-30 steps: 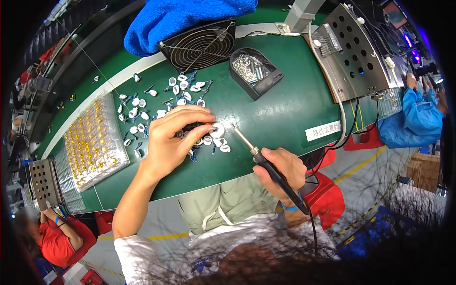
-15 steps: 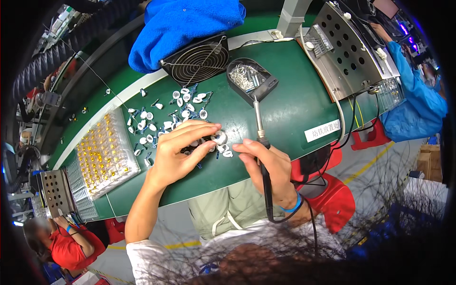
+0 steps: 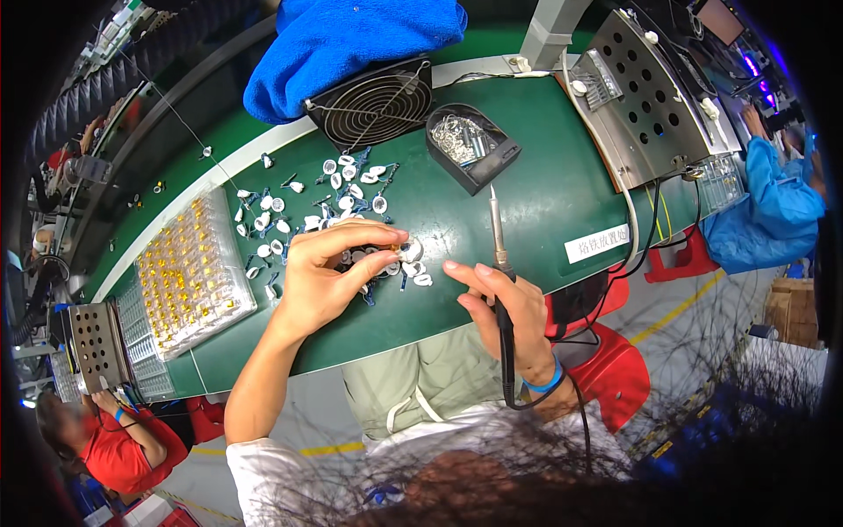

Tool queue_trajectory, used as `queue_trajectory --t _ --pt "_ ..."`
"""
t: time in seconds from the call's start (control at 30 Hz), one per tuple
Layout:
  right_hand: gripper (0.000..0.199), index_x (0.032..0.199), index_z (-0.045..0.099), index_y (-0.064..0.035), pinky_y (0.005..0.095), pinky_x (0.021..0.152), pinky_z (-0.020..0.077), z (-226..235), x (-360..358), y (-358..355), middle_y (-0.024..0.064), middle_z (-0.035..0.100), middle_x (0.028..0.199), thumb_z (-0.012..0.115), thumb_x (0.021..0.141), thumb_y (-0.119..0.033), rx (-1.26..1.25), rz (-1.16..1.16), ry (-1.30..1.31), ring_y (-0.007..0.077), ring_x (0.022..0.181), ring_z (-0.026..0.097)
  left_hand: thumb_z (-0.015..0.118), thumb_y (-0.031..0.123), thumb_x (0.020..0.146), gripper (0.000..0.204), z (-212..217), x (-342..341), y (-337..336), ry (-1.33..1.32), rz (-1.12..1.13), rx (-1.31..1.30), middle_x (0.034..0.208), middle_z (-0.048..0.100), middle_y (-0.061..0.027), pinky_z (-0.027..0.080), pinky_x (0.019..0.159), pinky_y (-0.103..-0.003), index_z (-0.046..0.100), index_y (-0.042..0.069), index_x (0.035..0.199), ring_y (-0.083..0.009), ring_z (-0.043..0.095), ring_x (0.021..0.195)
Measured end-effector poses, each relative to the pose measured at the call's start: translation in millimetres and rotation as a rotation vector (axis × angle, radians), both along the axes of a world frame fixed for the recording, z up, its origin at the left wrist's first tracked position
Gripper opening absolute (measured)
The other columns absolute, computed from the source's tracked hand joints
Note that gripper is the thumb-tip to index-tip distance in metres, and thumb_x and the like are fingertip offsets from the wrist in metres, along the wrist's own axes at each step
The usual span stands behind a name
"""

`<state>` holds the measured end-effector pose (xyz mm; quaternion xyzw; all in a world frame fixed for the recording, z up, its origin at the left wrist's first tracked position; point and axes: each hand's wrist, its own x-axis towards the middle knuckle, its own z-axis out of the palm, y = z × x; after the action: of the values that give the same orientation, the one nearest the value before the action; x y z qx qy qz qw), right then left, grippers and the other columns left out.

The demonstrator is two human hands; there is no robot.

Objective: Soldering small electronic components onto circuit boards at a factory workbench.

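In my right hand (image 3: 518, 321) a soldering iron (image 3: 498, 230) is held by its black handle, its metal tip pointing away from me. The index finger of that hand stretches toward my left hand (image 3: 320, 274). My left thumb and fingertips are closed on a small white round part (image 3: 409, 252), which they partly cover. Dark small pieces show beneath that palm, too hidden to name. Just right of the fingertips lie loose white rings (image 3: 423, 280). Past my left hand, several white round parts with blue wires (image 3: 346, 203) are scattered over the green table (image 3: 553, 193).
A black bin (image 3: 502, 158) of small metal parts stands beyond the iron's tip. Behind it are a black fan (image 3: 373, 110) and a blue towel (image 3: 351, 53). A clear tray (image 3: 189, 277) of yellow-topped pieces lies left. A perforated metal box (image 3: 628, 105) stands right; the iron's cord loops below.
My right hand has drawn slightly right with the soldering iron, away from my left hand. My left thumb and fingers have come closer together around the white part.
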<state>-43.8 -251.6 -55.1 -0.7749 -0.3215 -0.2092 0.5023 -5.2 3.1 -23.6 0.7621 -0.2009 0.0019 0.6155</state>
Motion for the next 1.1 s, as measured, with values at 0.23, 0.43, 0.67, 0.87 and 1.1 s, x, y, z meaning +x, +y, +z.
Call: queue_trajectory --t 0.23,0.43,0.67,0.87,1.1 --pt "0.062 0.139 0.049 -0.0002 0.0325 0.066 0.0549 1 1 -1 0.0221 0.075 0.115 0.075 0.084 0.010 0.011 -0.013 -0.023 0.0253 0.072 0.069 0.080 -0.005 0.084 0.022 1 0 -3 -0.045 0.027 0.104 0.103 0.078 -0.0129 0.060 0.083 -0.032 0.077 -0.002 0.106 -0.0217 0.075 0.094" --pt "0.057 0.136 0.053 0.0013 0.0344 0.072 0.0583 5 3 12 0.0208 0.077 0.111 0.072 0.084 0.014 -0.060 -0.048 0.037 0.0291 0.082 0.075 0.082 -0.005 0.081 0.021 -3 4 -7 -0.235 0.118 0.202 0.101 0.078 -0.0121 0.060 0.078 -0.030 0.077 -0.002 0.101 -0.0214 0.075 0.093" --pt "0.055 0.138 0.053 0.0025 0.0337 0.062 0.0547 -5 -4 -10 0.0188 0.078 0.102 0.075 0.095 -0.023 -0.044 0.023 -0.020 0.0253 0.070 0.069 0.083 -0.005 0.080 0.023 -6 2 -10 -0.240 0.137 0.188 0.102 0.078 -0.0129 0.060 0.078 -0.030 0.077 -0.001 0.102 -0.0220 0.075 0.093" --pt "0.043 0.114 0.067 0.0043 0.0329 0.050 0.0455 -8 -4 -9 0.0083 0.063 0.069 0.082 0.090 -0.028 -0.017 -0.086 -0.112 0.0224 0.055 0.059 0.082 -0.006 0.081 0.021 -6 4 -11 -0.307 0.132 0.202 0.101 0.078 -0.0124 0.060 0.080 -0.031 0.077 -0.001 0.101 -0.0227 0.076 0.093" --pt "0.040 0.105 0.068 0.0026 0.0329 0.050 0.0471 -7 0 -6 0.0105 0.066 0.071 0.089 0.081 -0.022 -0.063 -0.084 -0.110 0.0231 0.054 0.061 0.083 -0.008 0.078 0.027 -4 4 -9 -0.287 0.115 0.234 0.103 0.078 -0.0140 0.060 0.090 -0.035 0.074 -0.002 0.102 -0.0255 0.076 0.097"
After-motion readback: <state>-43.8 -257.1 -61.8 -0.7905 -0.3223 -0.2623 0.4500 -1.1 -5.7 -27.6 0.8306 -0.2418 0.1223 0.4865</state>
